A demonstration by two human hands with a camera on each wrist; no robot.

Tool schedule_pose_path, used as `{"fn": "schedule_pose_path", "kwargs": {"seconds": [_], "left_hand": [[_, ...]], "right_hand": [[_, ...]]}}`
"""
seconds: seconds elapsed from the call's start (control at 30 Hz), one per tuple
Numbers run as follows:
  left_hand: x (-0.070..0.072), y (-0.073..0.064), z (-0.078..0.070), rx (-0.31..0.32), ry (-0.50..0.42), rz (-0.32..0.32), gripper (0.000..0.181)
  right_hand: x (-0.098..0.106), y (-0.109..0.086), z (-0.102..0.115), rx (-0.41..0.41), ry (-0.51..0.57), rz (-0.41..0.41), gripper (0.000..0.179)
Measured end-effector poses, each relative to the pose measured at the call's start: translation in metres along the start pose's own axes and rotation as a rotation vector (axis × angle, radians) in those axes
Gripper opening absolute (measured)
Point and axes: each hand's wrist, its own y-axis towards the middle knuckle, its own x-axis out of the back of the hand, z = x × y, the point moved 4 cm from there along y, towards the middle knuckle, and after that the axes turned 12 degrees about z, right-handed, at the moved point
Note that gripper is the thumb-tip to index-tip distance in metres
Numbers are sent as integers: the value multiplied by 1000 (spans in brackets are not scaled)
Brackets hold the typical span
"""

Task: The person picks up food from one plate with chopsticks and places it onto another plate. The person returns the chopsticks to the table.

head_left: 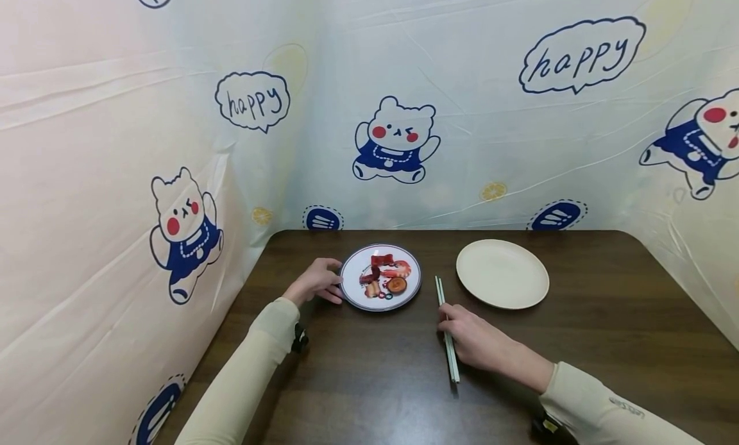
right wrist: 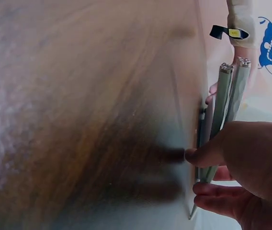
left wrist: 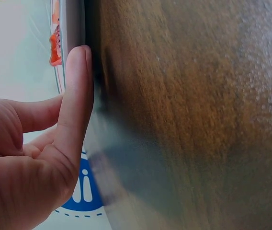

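Observation:
My left hand [head_left: 316,281] rests at the left rim of a white plate [head_left: 351,272] edged in dark blue, with its thumb and fingers spread. In the left wrist view one straight finger [left wrist: 76,91] touches the plate's side. On this plate lie several food pieces, among them an orange shrimp [head_left: 398,270], a red piece [head_left: 382,260] and a round brown slice [head_left: 396,286]. Between the two plates, my right hand [head_left: 473,336] grips a pair of pale green chopsticks [head_left: 453,365] around the middle. The right wrist view shows the thumb and fingers pinching the chopsticks [right wrist: 217,110] low over the table.
A cream plate [head_left: 502,275] stands on the right part of the dark brown table [head_left: 369,381], with nothing on it. Behind and beside the table hangs a pale curtain [head_left: 323,143] printed with bears and "happy" bubbles.

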Motion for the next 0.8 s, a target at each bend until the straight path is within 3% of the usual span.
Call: {"fn": "schedule_pose_path", "kwargs": {"seconds": [0.8], "left_hand": [[0,1,-1,8,-4,-3,53]], "right_hand": [[2,-8,-1,40,87,66,26]]}}
